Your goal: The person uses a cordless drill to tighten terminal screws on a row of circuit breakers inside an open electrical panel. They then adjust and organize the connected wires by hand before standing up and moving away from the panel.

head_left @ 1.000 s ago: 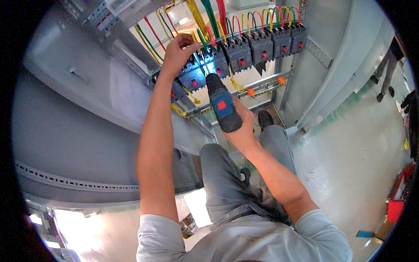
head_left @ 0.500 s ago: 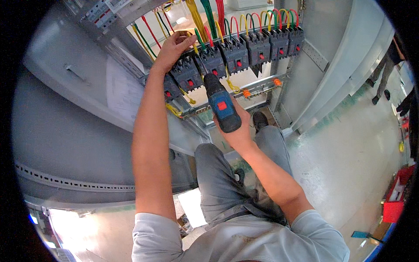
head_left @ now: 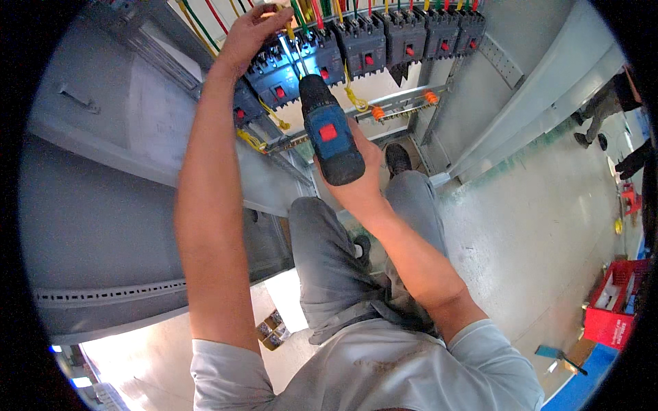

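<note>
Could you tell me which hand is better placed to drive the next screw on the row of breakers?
Probably the right hand: it grips the blue drill, aimed at the breakers. The left hand rests at the wires.

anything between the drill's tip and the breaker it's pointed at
Nothing visible blocks it. The blue drill in the right hand points its bit straight at the dark breaker row. The left hand grips wires above, off to the side.

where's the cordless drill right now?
Head view, upper centre: the blue cordless drill is gripped in the right hand, its nose up against the row of dark breakers, just right of the left hand.
</note>
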